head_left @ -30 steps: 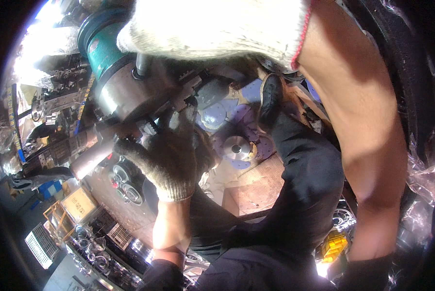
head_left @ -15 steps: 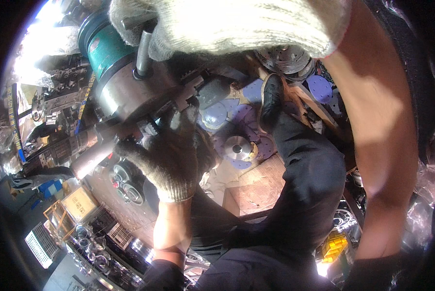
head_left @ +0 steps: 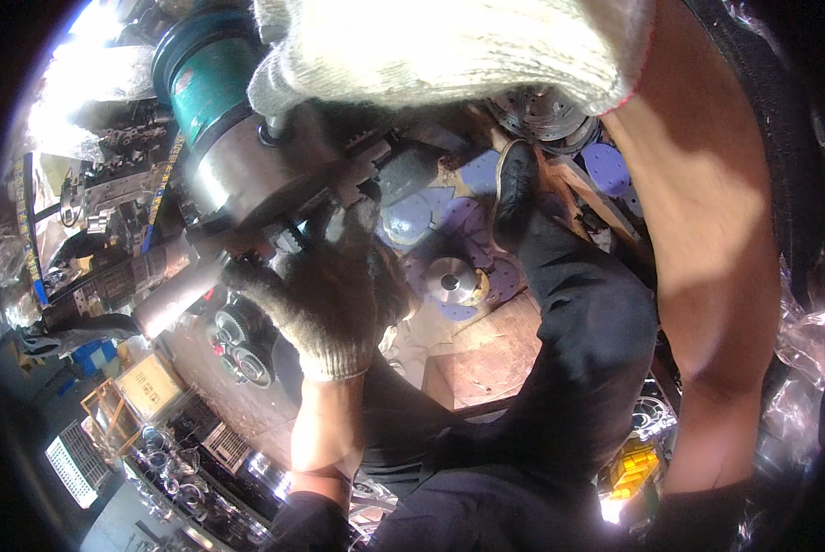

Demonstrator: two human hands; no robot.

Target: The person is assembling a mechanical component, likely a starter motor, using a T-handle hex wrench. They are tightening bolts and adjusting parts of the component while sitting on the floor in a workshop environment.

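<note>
A steel lathe chuck (head_left: pixel 233 179) with stepped jaws (head_left: pixel 362 179) sits at upper left, joined to a green cylindrical housing (head_left: pixel 201 87). My right hand (head_left: pixel 458 51), in a white knit glove, is closed around a chuck key; only the lower end of the chuck key (head_left: pixel 273 131) shows, standing in a socket in the chuck's side. Below the chuck, my left hand (head_left: pixel 325 290) wears a darker, soiled glove. Its fingers curl up against the jaw side in shadow, and what they grip is hidden. A bright metal cylinder (head_left: pixel 169 299) extends to its left.
Purple perforated discs (head_left: pixel 463 221) and a round metal disc with a centre hole (head_left: pixel 451 280) lie near my shoe. Gears (head_left: pixel 247 359) are at lower left, beside a wooden box (head_left: pixel 150 385) and metal parts. A yellow bin (head_left: pixel 635 469) stands at lower right.
My right hand has shifted slightly right and down, now covering most of the chuck key's shaft. My left hand has stayed nearly in place at the jaws.
</note>
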